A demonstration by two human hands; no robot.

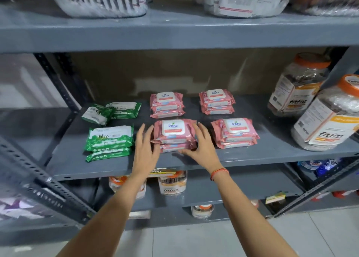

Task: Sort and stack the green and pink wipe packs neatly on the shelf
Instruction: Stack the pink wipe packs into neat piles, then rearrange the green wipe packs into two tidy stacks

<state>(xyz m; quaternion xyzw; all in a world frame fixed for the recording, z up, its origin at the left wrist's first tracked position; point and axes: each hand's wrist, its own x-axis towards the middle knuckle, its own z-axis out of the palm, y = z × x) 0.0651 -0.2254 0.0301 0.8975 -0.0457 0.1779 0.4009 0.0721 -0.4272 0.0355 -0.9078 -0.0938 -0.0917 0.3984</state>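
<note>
While both open hands framed it, the front-middle stack of pink plastic wipe packs (175, 135) lay on the grey metal shelf (272, 151). The left hand (144, 149) touched its left edge, the right hand (202, 146) its right edge. Green plastic wipe packs (109, 139) lay just beside, at left.

4 pink wipe stacks (175, 135), 4 green packs (109, 138), 2 jars (326, 118).
</note>
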